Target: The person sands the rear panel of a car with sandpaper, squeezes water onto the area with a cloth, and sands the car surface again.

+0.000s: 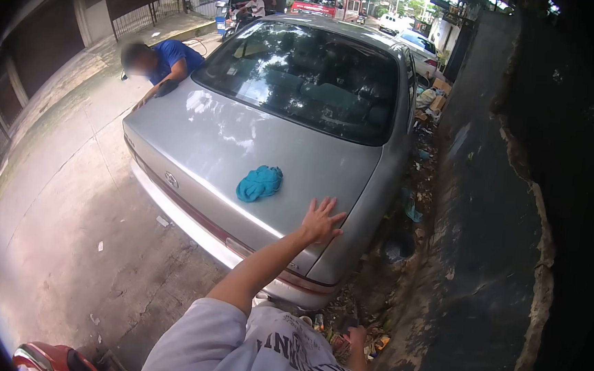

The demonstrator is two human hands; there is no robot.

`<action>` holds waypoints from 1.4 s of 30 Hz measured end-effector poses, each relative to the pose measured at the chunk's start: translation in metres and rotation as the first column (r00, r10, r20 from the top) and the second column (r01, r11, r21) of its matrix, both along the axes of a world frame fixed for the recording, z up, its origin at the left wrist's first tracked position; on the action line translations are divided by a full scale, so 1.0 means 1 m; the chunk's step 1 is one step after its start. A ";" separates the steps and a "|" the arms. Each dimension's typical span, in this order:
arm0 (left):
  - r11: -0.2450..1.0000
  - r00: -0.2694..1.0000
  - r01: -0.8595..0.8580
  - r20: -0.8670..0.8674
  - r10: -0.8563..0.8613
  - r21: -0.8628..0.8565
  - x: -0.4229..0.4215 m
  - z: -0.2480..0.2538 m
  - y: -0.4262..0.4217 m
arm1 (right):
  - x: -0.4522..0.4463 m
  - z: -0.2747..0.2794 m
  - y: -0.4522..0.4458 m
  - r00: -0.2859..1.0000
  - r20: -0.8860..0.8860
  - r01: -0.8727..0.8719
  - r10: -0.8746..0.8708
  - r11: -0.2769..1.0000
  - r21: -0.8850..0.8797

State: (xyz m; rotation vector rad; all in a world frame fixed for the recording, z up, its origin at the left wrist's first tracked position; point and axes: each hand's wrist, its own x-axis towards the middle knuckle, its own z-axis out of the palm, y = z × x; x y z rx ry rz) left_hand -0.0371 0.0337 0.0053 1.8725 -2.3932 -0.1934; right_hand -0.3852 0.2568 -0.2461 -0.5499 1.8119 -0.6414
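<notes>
My left hand (pixel 321 222) lies flat, fingers spread, on the right rear corner of the silver car's trunk lid (pixel 211 138). A crumpled teal cloth (pixel 260 184) rests on the lid a little up and left of those fingers, apart from them. Low beside my body, my right hand (pixel 356 337) is partly visible with its fingers curled at a small dark object (pixel 348 323), whose kind I cannot make out.
A person in a blue shirt (pixel 175 60) leans at the car's left side, a dark cloth (pixel 168 88) under one hand. A dark wall (pixel 475 198) runs close along the right, with litter (pixel 423 153) in the gap. Something red (pixel 50 360) stands at lower left.
</notes>
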 end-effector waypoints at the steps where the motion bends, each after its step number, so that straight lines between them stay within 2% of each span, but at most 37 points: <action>1: 0.996 0.996 -0.088 -0.002 0.088 0.008 0.020 0.006 -0.009 | 0.009 0.006 0.007 0.994 -0.018 0.112 -0.111 0.993 0.044; 3: 0.960 0.961 -0.278 0.005 0.278 -0.019 0.063 0.007 -0.025 | 0.012 -0.008 0.031 0.965 0.000 0.259 -0.260 0.958 0.120; 4: 0.961 0.962 -0.274 -0.007 0.274 -0.025 0.086 -0.001 -0.029 | 0.004 -0.020 0.036 0.964 -0.008 0.264 -0.265 0.958 0.110; 6: 0.932 0.904 -0.353 -0.288 0.317 -0.080 0.121 -0.017 -0.036 | -0.013 -0.041 0.039 0.925 0.121 0.362 -0.361 0.932 0.012; 7: 0.933 0.902 -0.352 -0.293 0.316 -0.076 0.117 -0.018 -0.034 | -0.021 -0.052 0.044 0.897 0.187 0.412 -0.401 0.911 -0.023; 9: 0.919 0.926 -0.376 -0.091 0.367 -0.117 0.106 0.001 -0.028 | -0.020 -0.062 0.036 0.826 0.332 0.508 -0.456 0.857 -0.088; 10: 0.923 0.923 -0.374 -0.127 0.362 -0.088 0.106 0.009 -0.026 | -0.014 -0.047 0.010 0.848 0.285 0.505 -0.446 0.844 -0.181; 12: 0.923 0.922 -0.374 -0.146 0.359 -0.094 0.107 0.009 -0.028 | 0.017 0.021 -0.060 0.928 -0.090 0.315 -0.361 0.891 -0.326; 14: 0.926 0.926 -0.358 -0.170 0.335 -0.121 0.109 0.002 -0.028 | 0.063 0.096 -0.109 0.926 -0.299 0.107 -0.231 0.919 -0.379; 15: 0.931 0.932 -0.346 -0.157 0.327 -0.118 0.112 0.003 -0.029 | 0.081 0.112 -0.134 0.954 -0.260 0.003 -0.149 0.872 -0.489; 16: 0.930 0.930 -0.345 -0.178 0.321 -0.126 0.112 0.003 -0.027 | 0.100 0.138 -0.154 0.953 -0.303 -0.174 0.005 0.829 -0.532; 17: 0.930 0.928 -0.342 -0.203 0.312 -0.134 0.111 0.001 -0.027 | 0.117 0.148 -0.156 0.954 -0.301 -0.157 -0.010 0.837 -0.525; 19: 0.938 0.931 -0.318 -0.233 0.282 -0.135 0.112 -0.005 -0.025 | 0.171 0.163 -0.157 0.882 -0.447 -0.428 0.150 0.653 -0.625; 20: 0.938 0.927 -0.312 -0.263 0.267 -0.151 0.116 -0.007 -0.028 | 0.197 0.171 -0.163 0.823 -0.528 -0.551 0.211 0.520 -0.652; 21: 0.935 0.928 -0.312 -0.265 0.263 -0.167 0.117 -0.009 -0.026 | 0.210 0.187 -0.145 0.787 -0.570 -0.596 0.237 0.533 -0.600; 24: 0.925 0.923 -0.342 -0.241 0.299 -0.164 0.107 -0.004 -0.029 | 0.211 0.191 -0.104 0.653 -0.687 -0.742 0.320 0.452 -0.494; 27: 0.906 0.919 -0.369 -0.228 0.322 -0.207 0.102 -0.004 -0.026 | 0.197 0.208 -0.134 0.622 -0.647 -0.776 0.441 0.461 -0.431; 28: 0.911 0.916 -0.368 -0.238 0.322 -0.185 0.101 -0.002 -0.026 | 0.183 0.198 -0.168 0.597 -0.667 -0.795 0.445 0.439 -0.418; 31: 0.916 0.917 -0.372 -0.214 0.337 -0.149 0.105 -0.002 -0.027 | 0.150 0.178 -0.304 0.678 -0.579 -0.728 0.454 0.525 -0.441; 33: 0.921 0.922 -0.364 -0.195 0.335 -0.140 0.107 -0.002 -0.034 | 0.139 0.165 -0.389 0.572 -0.684 -0.805 0.452 0.471 -0.361; 35: 0.902 0.902 -0.417 -0.175 0.395 -0.112 0.103 -0.001 -0.058 | 0.138 0.157 -0.447 0.566 -0.693 -0.808 0.448 0.469 -0.357; 37: 0.908 0.909 -0.407 -0.142 0.392 -0.098 0.100 0.001 -0.070 | 0.157 0.180 -0.437 0.507 -0.738 -0.810 0.445 0.538 -0.232; 39: 0.895 0.898 -0.437 -0.099 0.429 -0.092 0.101 0.004 -0.074 | 0.165 0.165 -0.394 0.534 -0.753 -0.807 0.385 0.499 -0.317; 42: 0.895 0.901 -0.433 -0.070 0.428 -0.104 0.102 0.008 -0.072 | 0.188 0.190 -0.267 0.564 -0.742 -0.805 0.362 0.439 -0.398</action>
